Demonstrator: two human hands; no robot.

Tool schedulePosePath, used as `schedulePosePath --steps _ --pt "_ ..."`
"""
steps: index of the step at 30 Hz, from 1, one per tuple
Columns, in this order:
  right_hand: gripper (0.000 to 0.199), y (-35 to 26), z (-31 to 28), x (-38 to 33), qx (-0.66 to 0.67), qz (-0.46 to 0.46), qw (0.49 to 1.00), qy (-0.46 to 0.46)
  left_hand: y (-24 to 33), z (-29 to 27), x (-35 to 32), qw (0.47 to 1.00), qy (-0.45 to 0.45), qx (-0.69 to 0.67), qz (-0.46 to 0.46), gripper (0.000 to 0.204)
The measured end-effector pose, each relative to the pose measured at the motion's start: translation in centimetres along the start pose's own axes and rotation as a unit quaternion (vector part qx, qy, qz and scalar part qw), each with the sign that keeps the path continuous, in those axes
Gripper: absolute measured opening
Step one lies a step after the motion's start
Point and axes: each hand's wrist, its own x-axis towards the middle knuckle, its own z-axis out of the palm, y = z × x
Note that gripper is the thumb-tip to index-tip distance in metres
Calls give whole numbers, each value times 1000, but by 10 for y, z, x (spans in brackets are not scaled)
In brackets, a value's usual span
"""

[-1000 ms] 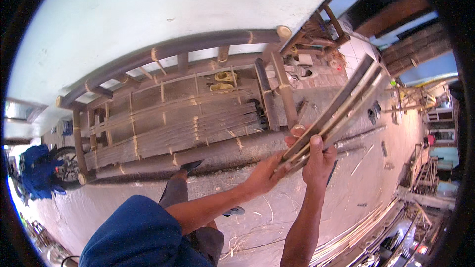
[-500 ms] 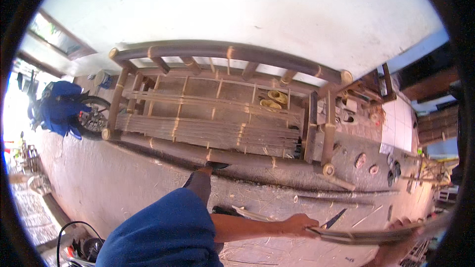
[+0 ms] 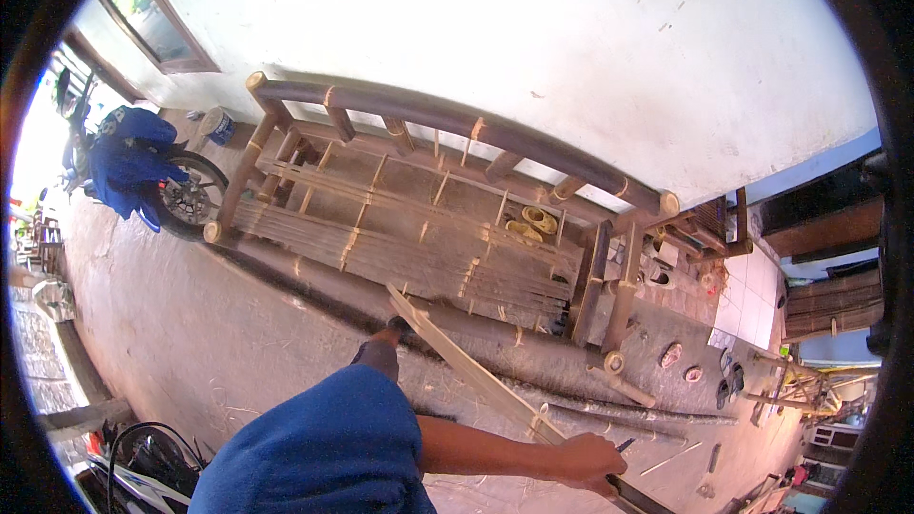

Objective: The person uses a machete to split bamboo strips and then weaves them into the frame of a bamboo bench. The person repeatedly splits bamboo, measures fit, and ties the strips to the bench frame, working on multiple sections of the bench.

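Note:
My left hand (image 3: pixel 588 462) reaches in from a blue sleeve (image 3: pixel 333 438) and is closed around a long, flat bamboo strip (image 3: pixel 471 366). The pale strip slants to the upper left, its far end in front of the bench's front rail. A dark length (image 3: pixel 636 495) continues past the hand toward the lower edge. Beside the knuckles pokes a small dark tip (image 3: pixel 625 444), too little of it showing to name. My right hand is out of view. Behind the strip stands a bamboo bench frame (image 3: pixel 409 114) with thin slats (image 3: pixel 400 257) laid across it.
A motorcycle (image 3: pixel 186 190) draped in blue cloth stands at the left, near a bucket (image 3: pixel 217 126). Yellow shoes (image 3: pixel 533 224) show through the bench. Bamboo poles (image 3: pixel 619 409) lie on the floor in front of it. Sandals (image 3: pixel 731 376) lie at the right.
The strip has swung from the right side to slant up and left from my left hand. My blurred right hand has gone out of the picture. The view has tilted.

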Motion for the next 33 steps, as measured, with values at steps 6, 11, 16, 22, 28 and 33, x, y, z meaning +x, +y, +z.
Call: schedulePosePath --steps 6,11,16,22,28,33 --pt "42 161 -70 -37 97 196 976 -6 -59 -73 -31 987 -74 114 -90 53" --pt "52 323 -52 -136 94 319 943 -8 -156 -146 -84 960 -79 175 -203 53" --pt "51 465 29 -248 -68 154 976 -137 -249 -239 -146 939 -105 139 -297 57" --pt "68 540 158 -325 25 451 892 19 -340 -329 -190 893 -108 159 -407 68" --pt "72 580 242 -380 5 490 872 -2 -405 -381 -216 860 -87 153 -480 75" --pt "68 630 282 -409 46 542 839 -24 -459 -403 -234 845 -62 203 -491 83"
